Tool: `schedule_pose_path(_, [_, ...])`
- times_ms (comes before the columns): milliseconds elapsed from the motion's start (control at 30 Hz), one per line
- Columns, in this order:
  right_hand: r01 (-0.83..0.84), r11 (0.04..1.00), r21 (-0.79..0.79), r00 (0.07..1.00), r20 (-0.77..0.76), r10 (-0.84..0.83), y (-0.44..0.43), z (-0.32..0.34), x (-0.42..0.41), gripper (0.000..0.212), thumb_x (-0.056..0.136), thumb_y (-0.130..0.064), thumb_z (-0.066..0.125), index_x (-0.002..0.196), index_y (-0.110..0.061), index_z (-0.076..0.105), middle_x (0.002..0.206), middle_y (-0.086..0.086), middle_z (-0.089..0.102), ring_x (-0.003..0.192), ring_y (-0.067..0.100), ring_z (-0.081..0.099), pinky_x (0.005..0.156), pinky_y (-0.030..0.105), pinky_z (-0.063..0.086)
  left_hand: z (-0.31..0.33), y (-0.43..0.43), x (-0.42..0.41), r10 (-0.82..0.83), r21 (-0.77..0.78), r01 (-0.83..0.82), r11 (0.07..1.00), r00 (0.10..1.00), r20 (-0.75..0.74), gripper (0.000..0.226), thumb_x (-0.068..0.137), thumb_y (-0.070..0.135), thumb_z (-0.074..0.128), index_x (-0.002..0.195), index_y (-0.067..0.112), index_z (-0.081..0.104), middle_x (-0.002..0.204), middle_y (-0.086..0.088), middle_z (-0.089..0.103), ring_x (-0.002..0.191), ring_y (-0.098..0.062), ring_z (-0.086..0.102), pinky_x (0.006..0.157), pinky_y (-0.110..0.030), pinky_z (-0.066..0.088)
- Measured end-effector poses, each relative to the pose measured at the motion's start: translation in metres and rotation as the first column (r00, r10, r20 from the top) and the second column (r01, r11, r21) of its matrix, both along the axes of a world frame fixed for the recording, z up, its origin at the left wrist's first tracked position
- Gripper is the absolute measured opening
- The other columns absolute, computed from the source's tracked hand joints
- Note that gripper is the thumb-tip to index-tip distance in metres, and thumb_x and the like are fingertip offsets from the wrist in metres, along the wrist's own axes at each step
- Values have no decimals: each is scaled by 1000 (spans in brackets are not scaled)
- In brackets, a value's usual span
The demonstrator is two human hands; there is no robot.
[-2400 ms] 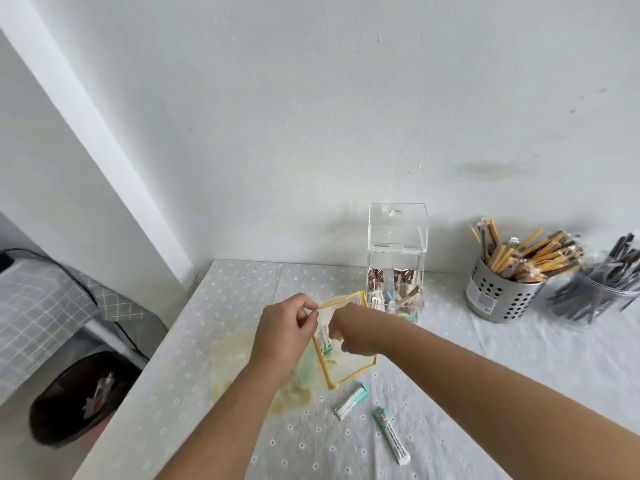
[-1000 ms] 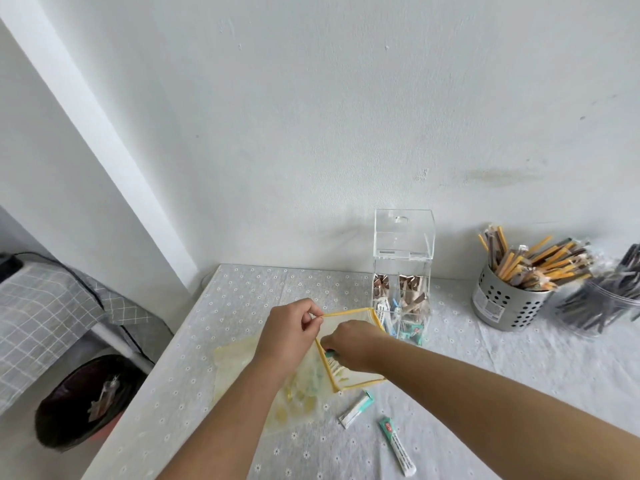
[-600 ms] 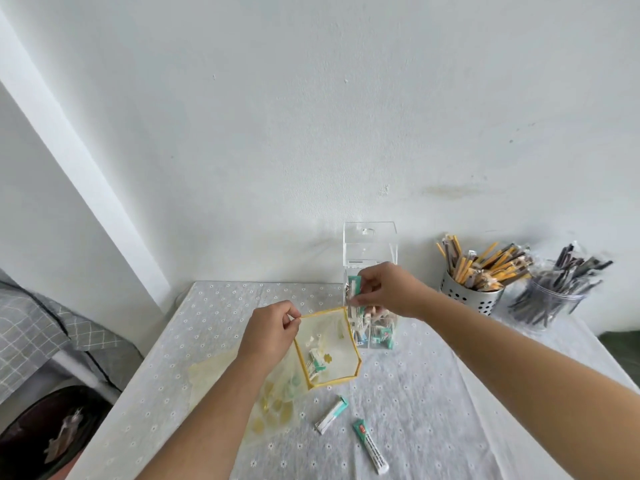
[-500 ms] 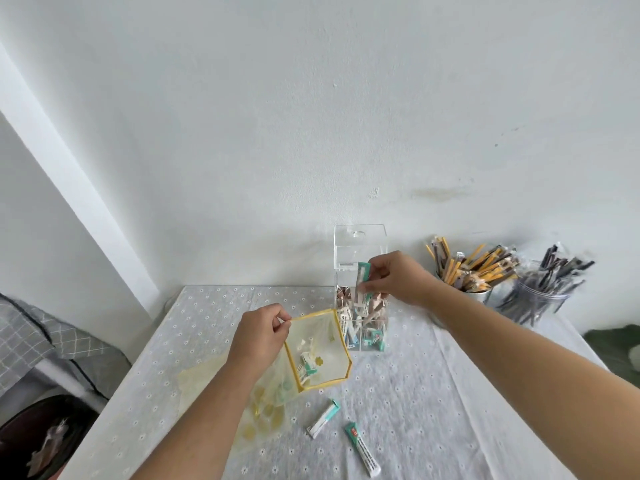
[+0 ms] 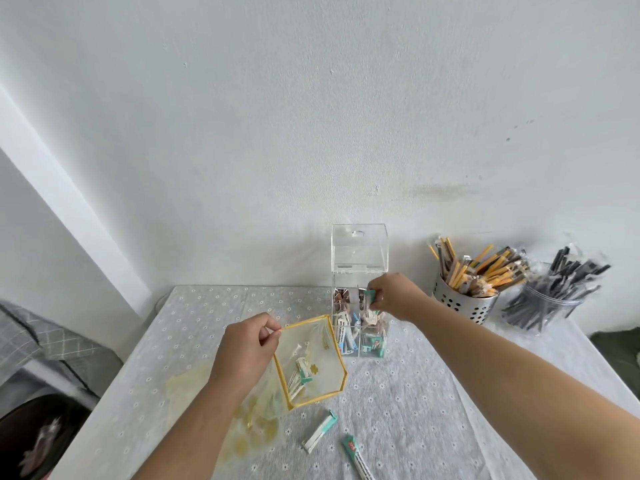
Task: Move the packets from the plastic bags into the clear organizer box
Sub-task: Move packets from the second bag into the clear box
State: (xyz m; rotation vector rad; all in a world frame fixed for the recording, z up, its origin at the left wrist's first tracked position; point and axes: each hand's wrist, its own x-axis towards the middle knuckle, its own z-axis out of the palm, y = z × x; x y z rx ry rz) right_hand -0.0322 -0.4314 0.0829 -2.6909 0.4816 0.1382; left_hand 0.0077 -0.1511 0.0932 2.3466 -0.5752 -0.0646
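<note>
Pinching a teal packet [image 5: 370,296] between curled fingers [image 5: 378,301], the right hand [image 5: 394,295] hovers at the open top of the clear organizer box [image 5: 360,252]. The left hand [image 5: 247,344] nips the yellow-edged plastic bag [image 5: 322,367] by its rim; two loose packets [image 5: 319,429] lie on the tabletop [image 5: 415,393] nearby.

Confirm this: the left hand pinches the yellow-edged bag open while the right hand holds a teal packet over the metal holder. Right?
Not quite. In the head view the right hand holds the teal packet over the clear organizer box, not the metal holder, which stands apart to its right. The left hand does pinch the yellow-edged bag open.
</note>
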Motion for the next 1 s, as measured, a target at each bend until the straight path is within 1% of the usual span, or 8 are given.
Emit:
schedule_pose_path(133, [-59, 994, -96, 998, -24, 57, -2, -13, 0, 17, 82, -17, 68, 98, -21, 69, 101, -2, 71, 91, 19, 67, 79, 34, 57, -1, -2, 3, 11, -4, -11, 1000, 1000, 2, 25, 83, 10, 65, 69, 31, 59, 49, 3, 53, 58, -3, 54, 52, -13, 37])
schedule_pose_path(267, [-123, 992, -31, 992, -42, 121, -4, -19, -7, 15, 80, -18, 72, 95, -19, 71, 100, -5, 72, 88, 10, 65, 84, 28, 55, -4, -5, 7, 14, -3, -14, 1000, 1000, -1, 17, 82, 10, 66, 73, 24, 63, 53, 1, 56, 60, -3, 54, 54, -16, 40])
schedule_pose_path(467, [-75, 997, 12, 994, 84, 74, 1, -2, -16, 12, 84, -14, 64, 90, -19, 73, 90, -6, 71, 75, 8, 61, 67, 19, 46, -4, -9, 7, 14, 11, -14, 1000, 1000, 7, 16, 83, 9, 65, 74, 22, 64, 53, -1, 58, 57, -15, 58, 54, -18, 40])
schedule_pose_path(600, [-129, 969, 211, 958, 277, 67, 33, 29, -30, 5, 81, -12, 70, 85, -14, 73, 73, -9, 66, 63, -3, 56, 65, 15, 46, -1, -9, 3, 16, 15, -16, 1000, 1000, 5, 16, 83, 10, 64, 75, 24, 62, 56, -5, 62, 60, -21, 61, 55, -19, 42])
schedule_pose_path(667, [-207, 928, 309, 949, 293, 114, 59, 39, -38, 5, 80, -11, 71, 84, -13, 74, 73, -7, 67, 61, -3, 57, 62, 9, 47, -1, -8, 0, 11, 10, -11, 1000, 1000, 6, 15, 84, 11, 64, 75, 24, 62, 57, -5, 62, 60, -20, 61, 54, -17, 41])
schedule_pose_path(767, [-341, 895, 289, 935, 207, 289, 100, 33, -41, 12, 81, -9, 68, 90, -14, 74, 82, 0, 73, 70, 2, 65, 64, 5, 47, -1, -2, -6, 3, 4, -3, 1000, 1000, 15, 11, 84, 14, 64, 78, 23, 65, 54, 1, 59, 55, -16, 56, 50, -11, 37])
schedule_pose_path(900, [-438, 892, 113, 898, 8, 440, 136, -3, -28, 26, 85, -10, 62, 110, -12, 68, 111, 7, 70, 107, 21, 60, 92, 31, 49, -4, 6, -13, -4, -10, 5, 1000, 999, 51, 7, 83, 14, 65, 80, 21, 67, 49, 6, 50, 50, -9, 48, 52, -14, 38])
schedule_pose_path(1000, [-433, 901, -12, 890, -162, 426, 149, -37, -14, 34, 85, -10, 63, 119, -11, 62, 122, 13, 60, 114, 29, 56, 96, 37, 47, -7, 11, -18, -34, -10, 35, 999, 997, 62, 6, 83, 15, 66, 82, 20, 68, 49, 10, 48, 52, -4, 50, 54, -17, 39])
